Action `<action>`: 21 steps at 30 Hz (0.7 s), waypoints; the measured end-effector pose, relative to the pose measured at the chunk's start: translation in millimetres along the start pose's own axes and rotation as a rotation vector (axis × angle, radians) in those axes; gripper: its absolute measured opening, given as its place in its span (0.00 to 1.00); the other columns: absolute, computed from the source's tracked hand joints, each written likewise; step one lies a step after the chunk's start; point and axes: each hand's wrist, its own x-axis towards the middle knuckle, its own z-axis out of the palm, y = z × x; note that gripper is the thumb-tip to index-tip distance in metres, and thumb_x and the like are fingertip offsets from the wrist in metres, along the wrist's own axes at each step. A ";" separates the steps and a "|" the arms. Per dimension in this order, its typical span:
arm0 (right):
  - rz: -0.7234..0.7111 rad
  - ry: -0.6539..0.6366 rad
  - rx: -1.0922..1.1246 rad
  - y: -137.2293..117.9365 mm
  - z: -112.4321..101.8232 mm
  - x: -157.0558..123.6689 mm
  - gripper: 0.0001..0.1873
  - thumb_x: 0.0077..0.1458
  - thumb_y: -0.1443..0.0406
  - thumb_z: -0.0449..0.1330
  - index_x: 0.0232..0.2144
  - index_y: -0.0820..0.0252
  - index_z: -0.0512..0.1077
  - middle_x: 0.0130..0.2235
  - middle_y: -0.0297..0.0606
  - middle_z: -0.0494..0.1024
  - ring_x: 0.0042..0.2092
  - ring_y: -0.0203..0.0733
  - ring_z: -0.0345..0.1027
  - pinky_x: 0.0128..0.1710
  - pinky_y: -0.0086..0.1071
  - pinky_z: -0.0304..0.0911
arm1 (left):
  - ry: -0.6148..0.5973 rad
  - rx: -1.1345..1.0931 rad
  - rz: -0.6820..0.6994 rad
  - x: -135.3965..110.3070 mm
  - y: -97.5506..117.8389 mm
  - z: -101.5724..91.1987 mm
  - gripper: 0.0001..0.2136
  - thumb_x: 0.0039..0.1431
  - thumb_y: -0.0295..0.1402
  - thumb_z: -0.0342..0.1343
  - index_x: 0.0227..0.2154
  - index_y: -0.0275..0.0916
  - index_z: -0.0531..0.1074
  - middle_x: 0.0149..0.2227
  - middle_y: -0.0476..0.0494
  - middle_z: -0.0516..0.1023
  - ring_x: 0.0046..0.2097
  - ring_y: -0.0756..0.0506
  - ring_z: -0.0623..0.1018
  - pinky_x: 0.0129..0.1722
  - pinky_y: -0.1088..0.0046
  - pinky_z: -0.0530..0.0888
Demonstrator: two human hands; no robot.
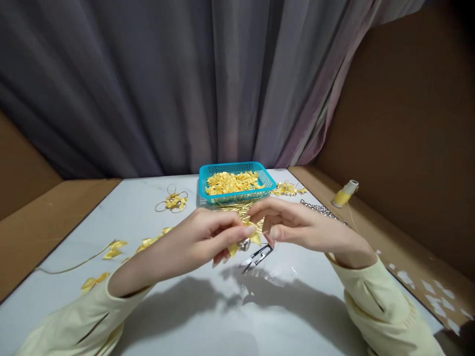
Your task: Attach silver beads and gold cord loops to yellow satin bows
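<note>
Between the thumb and fingers of my left hand (200, 240) is a yellow ribbon bow (255, 237) with a shiny silver bead (244, 244) at its middle. My right hand (300, 227) is just to the right of the bow, its thumb and fingertips closed on a thin thread that runs to the bow. Much of the thread is too fine to follow. Black thread snips (258, 258) show just below my right fingers; whether they touch the hand or lie on the table I cannot tell.
A blue basket (208, 198) of yellow bows stands at the back, gold stems (241, 209) before it. Bows with loops (175, 200) lie at left, more bows (285, 188) at right. Silver beads (319, 208), a yellow thread spool (345, 193) and paper scraps (440, 299) are at right.
</note>
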 end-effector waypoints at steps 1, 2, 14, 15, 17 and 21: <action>0.008 0.007 -0.021 -0.5 1.5 -0.4 0.14 0.58 0.56 0.53 0.41 0.59 0.63 0.30 0.33 0.68 0.30 0.32 0.60 0.29 0.27 0.58 | -0.011 -0.003 -0.014 1.2 -1.7 1.3 0.15 0.61 0.39 0.47 0.22 0.37 0.65 0.16 0.55 0.66 0.20 0.56 0.67 0.21 0.82 0.64; 0.015 0.022 -0.042 -0.5 3.7 -0.2 0.14 0.59 0.55 0.50 0.39 0.59 0.63 0.28 0.32 0.67 0.28 0.31 0.58 0.28 0.26 0.57 | -0.020 -0.017 -0.035 2.2 -3.1 2.3 0.15 0.61 0.40 0.47 0.23 0.37 0.66 0.16 0.55 0.66 0.19 0.56 0.67 0.21 0.82 0.63; -0.039 0.089 0.054 1.2 21.8 5.7 0.18 0.62 0.55 0.46 0.25 0.60 0.59 0.23 0.29 0.63 0.25 0.29 0.59 0.25 0.24 0.56 | -0.043 -0.280 -0.160 6.4 -7.7 1.6 0.12 0.58 0.41 0.50 0.28 0.37 0.68 0.17 0.56 0.64 0.18 0.56 0.63 0.19 0.83 0.60; -0.043 0.107 0.063 0.0 22.2 4.9 0.17 0.62 0.55 0.46 0.25 0.60 0.58 0.23 0.28 0.63 0.25 0.28 0.59 0.25 0.24 0.56 | -0.039 -0.289 -0.155 6.7 -7.7 1.8 0.12 0.59 0.41 0.50 0.28 0.37 0.68 0.17 0.56 0.64 0.19 0.56 0.63 0.19 0.83 0.61; -0.059 0.155 0.057 -2.5 23.2 3.0 0.17 0.62 0.57 0.47 0.24 0.60 0.58 0.23 0.28 0.62 0.24 0.28 0.58 0.25 0.24 0.57 | -0.025 -0.317 -0.140 7.5 -6.7 1.8 0.13 0.59 0.41 0.49 0.28 0.37 0.68 0.18 0.55 0.64 0.19 0.56 0.63 0.20 0.82 0.62; -0.077 0.243 -0.069 -6.6 25.7 0.3 0.19 0.64 0.57 0.43 0.24 0.60 0.59 0.23 0.29 0.63 0.25 0.28 0.59 0.26 0.24 0.56 | 0.047 -0.327 -0.116 7.4 -3.5 1.0 0.13 0.58 0.42 0.50 0.26 0.37 0.68 0.20 0.53 0.66 0.19 0.56 0.63 0.19 0.82 0.62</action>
